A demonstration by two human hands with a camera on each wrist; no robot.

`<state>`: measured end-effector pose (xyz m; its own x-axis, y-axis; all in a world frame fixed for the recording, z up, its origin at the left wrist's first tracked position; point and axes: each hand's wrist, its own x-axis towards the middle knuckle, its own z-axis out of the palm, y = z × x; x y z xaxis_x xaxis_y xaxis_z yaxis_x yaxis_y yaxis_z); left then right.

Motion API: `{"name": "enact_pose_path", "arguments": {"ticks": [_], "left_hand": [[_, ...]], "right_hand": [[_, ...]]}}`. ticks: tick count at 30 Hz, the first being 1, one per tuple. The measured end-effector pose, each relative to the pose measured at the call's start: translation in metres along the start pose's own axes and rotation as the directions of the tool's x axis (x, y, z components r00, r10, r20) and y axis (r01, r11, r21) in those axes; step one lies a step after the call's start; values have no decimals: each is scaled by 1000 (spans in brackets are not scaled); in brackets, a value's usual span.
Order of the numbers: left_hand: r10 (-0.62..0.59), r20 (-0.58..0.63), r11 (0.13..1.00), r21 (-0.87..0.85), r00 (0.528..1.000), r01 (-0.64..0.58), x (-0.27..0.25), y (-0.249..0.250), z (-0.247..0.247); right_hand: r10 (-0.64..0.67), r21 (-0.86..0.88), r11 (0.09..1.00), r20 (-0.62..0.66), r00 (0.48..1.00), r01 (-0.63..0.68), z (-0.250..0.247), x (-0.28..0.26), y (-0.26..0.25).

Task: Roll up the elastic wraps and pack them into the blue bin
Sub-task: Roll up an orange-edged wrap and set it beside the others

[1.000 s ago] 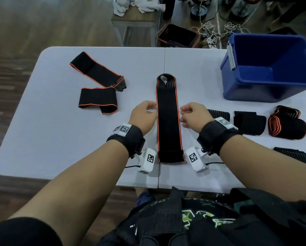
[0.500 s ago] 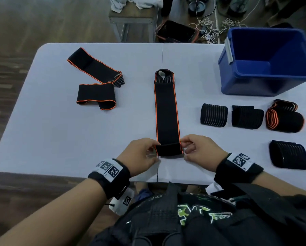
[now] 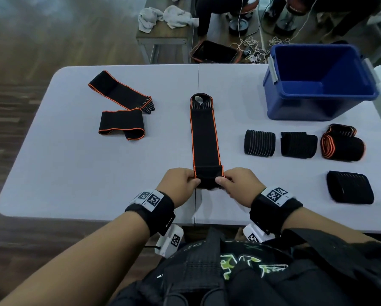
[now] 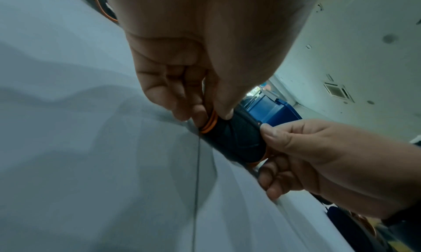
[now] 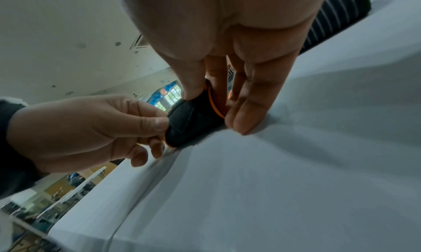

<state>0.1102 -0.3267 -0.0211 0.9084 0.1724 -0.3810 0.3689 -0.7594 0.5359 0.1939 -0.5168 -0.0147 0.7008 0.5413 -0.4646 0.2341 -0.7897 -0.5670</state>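
A long black elastic wrap (image 3: 205,138) with orange edging lies straight along the table's middle seam, its near end folded over into a small roll (image 3: 208,178) (image 4: 234,140) (image 5: 191,119). My left hand (image 3: 180,184) (image 4: 196,101) pinches the roll's left side between thumb and fingers. On the roll's right side, my right hand (image 3: 236,185) (image 5: 227,94) pinches it the same way. The blue bin (image 3: 322,85) stands at the far right of the table with nothing in it.
Two unrolled orange-edged wraps (image 3: 121,93) (image 3: 122,124) lie at the far left. Several rolled wraps (image 3: 259,143) (image 3: 299,144) (image 3: 342,144) (image 3: 349,187) sit right of my hands, near the bin. The white table (image 3: 74,173) has bare surface at the near left.
Both hands slid from the wrap's middle down to its near end, took hold of it and folded it over into the start of a roll.
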Motion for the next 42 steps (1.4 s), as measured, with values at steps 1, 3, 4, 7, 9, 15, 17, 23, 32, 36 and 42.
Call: {"name": "enact_pose_path", "arguments": {"ticks": [1,3,4,7,9,15,17,23,32,36,42], "left_hand": [[-29,0,1000,-2,1000,29,1,1,0],[-77,-13,996,-43,997,76,3,1,0],[-93,-28,992,-90,995,91,3,2,0],[-92,-55,983,-164,994,82,-1,4,-1],[-82,-49,990,-119,995,76,0,4,1],[-10,-45,998,61,999,13,2,5,2],[58,-87,993,106,995,-48,2,3,3],[207,-68,945,271,976,-182,2,1,8],[322,-92,895,355,942,-271,-9,-9,15],[339,-99,888,363,936,-283,-9,-14,15],[284,-103,927,284,953,-246,-6,-16,13]], "right_hand": [[25,28,999,-6,1000,-24,0,1,-1],[62,63,996,-22,998,-60,-1,3,-2],[74,66,995,-30,997,-72,0,4,-2],[99,46,994,-32,995,-97,0,6,-3],[121,43,992,-37,992,-119,1,8,-4],[142,54,989,-151,978,-135,4,8,-12],[79,34,997,-190,979,-74,6,7,-13],[-160,-296,950,-185,970,100,9,14,-15],[-304,-495,847,-152,941,193,32,-1,-6],[-250,-557,814,-84,965,163,37,-7,2],[-236,-402,896,-67,969,190,22,4,-3]]}}
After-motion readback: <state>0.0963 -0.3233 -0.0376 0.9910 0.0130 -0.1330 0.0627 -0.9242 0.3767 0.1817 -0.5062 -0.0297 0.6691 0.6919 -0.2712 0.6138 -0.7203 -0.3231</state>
